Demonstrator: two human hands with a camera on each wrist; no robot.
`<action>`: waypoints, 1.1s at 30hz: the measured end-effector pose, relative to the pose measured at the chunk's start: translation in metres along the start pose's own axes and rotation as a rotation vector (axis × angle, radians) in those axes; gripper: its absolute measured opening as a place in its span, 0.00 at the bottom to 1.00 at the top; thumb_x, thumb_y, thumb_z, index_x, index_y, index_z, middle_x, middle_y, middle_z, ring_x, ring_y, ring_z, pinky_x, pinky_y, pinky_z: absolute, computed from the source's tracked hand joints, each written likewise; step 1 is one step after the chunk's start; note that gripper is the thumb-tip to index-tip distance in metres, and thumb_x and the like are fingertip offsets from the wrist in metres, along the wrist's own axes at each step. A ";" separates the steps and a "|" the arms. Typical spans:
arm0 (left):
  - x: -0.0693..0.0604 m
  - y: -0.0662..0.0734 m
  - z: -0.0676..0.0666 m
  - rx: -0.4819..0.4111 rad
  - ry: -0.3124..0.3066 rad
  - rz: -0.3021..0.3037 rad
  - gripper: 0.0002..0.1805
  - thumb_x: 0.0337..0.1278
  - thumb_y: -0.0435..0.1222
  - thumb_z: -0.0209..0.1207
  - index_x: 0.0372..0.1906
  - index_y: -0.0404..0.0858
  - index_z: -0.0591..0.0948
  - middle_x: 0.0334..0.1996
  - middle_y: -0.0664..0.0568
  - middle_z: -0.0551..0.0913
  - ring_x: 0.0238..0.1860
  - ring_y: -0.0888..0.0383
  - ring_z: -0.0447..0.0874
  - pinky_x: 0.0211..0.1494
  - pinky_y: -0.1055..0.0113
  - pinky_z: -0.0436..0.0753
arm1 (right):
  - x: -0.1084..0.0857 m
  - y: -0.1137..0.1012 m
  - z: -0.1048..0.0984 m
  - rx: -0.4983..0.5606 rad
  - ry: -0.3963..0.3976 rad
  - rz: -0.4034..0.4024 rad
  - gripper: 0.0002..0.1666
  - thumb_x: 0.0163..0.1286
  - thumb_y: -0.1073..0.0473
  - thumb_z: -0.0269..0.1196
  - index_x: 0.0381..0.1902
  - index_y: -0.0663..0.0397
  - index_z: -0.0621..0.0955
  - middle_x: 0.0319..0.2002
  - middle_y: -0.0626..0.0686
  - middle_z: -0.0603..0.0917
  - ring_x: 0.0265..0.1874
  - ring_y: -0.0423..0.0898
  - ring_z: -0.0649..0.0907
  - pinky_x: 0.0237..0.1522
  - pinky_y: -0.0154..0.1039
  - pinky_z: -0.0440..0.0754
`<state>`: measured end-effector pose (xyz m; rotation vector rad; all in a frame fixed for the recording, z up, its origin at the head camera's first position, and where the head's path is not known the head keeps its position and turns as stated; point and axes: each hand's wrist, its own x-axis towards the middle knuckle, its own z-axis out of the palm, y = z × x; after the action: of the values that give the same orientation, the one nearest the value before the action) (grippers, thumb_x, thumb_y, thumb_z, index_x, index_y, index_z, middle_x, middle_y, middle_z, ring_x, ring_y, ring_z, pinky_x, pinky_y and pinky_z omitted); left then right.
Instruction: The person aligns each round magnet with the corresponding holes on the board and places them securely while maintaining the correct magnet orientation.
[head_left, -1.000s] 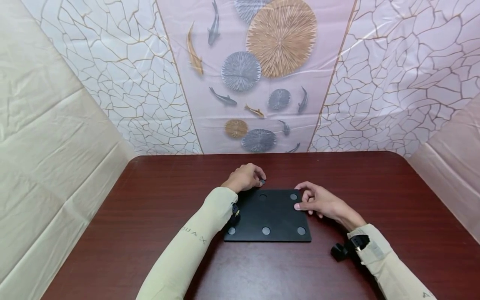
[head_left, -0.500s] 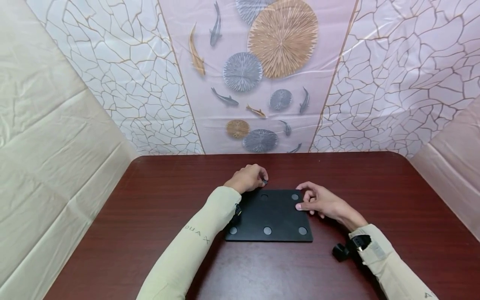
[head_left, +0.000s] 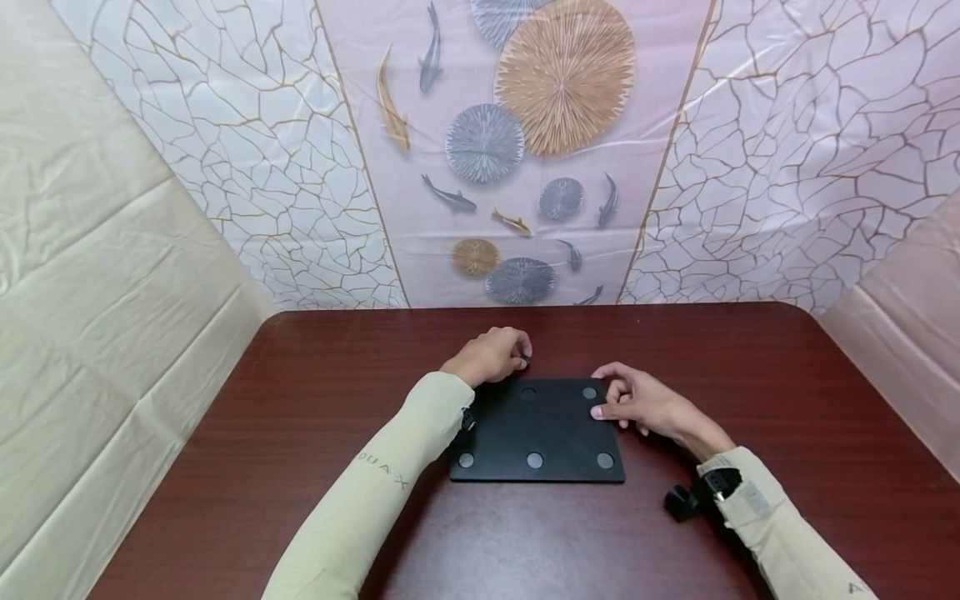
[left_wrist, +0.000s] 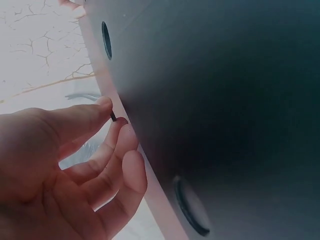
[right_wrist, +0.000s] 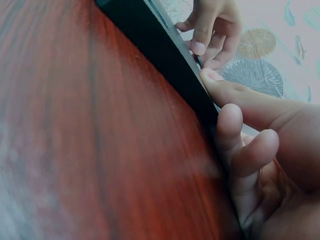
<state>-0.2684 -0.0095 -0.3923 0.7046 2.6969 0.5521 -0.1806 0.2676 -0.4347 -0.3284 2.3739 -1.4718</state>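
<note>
A flat black board [head_left: 551, 429] lies on the table. Grey round spots [head_left: 535, 460] mark its front row and back right corner, while the round recess [head_left: 528, 393] at the back middle looks darker. Just beyond the back edge, my left hand [head_left: 491, 354] pinches a small dark disc [left_wrist: 113, 116] between thumb and fingertips, apart from the recess. My right hand [head_left: 645, 404] grips the board's right edge near the back corner, thumb on top; in the right wrist view its other fingers [right_wrist: 255, 150] curl by the side. The left sleeve covers the board's back left part.
The reddish-brown wooden table [head_left: 337, 400] spreads around the board on all sides. A patterned cloth [head_left: 480, 167] hangs behind the table, with pale cloth walls [head_left: 112, 292] at the sides. Each wrist wears a small black camera [head_left: 681, 502].
My left hand moves slightly right, then back left, still pinching the disc near the back edge. The disc's tilt in the fingers shifts. My right hand and the board keep their places.
</note>
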 end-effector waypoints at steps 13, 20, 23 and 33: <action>-0.012 -0.006 -0.006 -0.034 0.019 0.007 0.11 0.77 0.35 0.61 0.58 0.44 0.85 0.51 0.53 0.87 0.51 0.58 0.85 0.59 0.56 0.83 | 0.000 0.000 0.001 0.010 -0.003 0.000 0.38 0.69 0.61 0.74 0.68 0.67 0.68 0.24 0.52 0.77 0.15 0.40 0.73 0.12 0.31 0.68; -0.022 -0.002 -0.009 -0.061 0.053 0.032 0.10 0.76 0.36 0.62 0.56 0.44 0.86 0.50 0.54 0.88 0.51 0.60 0.85 0.57 0.60 0.84 | 0.001 0.001 0.000 0.012 -0.002 -0.003 0.38 0.69 0.62 0.74 0.68 0.67 0.68 0.24 0.52 0.77 0.15 0.40 0.73 0.12 0.32 0.68; -0.027 -0.002 -0.009 -0.091 0.079 0.053 0.10 0.76 0.35 0.62 0.55 0.43 0.87 0.49 0.53 0.89 0.51 0.59 0.85 0.57 0.62 0.84 | 0.001 0.001 0.000 0.016 -0.003 -0.002 0.38 0.69 0.62 0.74 0.68 0.67 0.68 0.24 0.52 0.77 0.14 0.40 0.73 0.12 0.32 0.68; -0.038 0.000 -0.007 -0.171 0.118 0.086 0.09 0.73 0.35 0.65 0.52 0.42 0.89 0.43 0.54 0.89 0.46 0.60 0.85 0.52 0.64 0.84 | 0.001 0.000 0.000 0.017 0.001 0.001 0.38 0.69 0.61 0.75 0.68 0.67 0.68 0.24 0.52 0.77 0.15 0.40 0.73 0.12 0.32 0.68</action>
<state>-0.2389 -0.0313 -0.3786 0.7656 2.6941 0.8601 -0.1811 0.2669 -0.4348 -0.3227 2.3607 -1.4908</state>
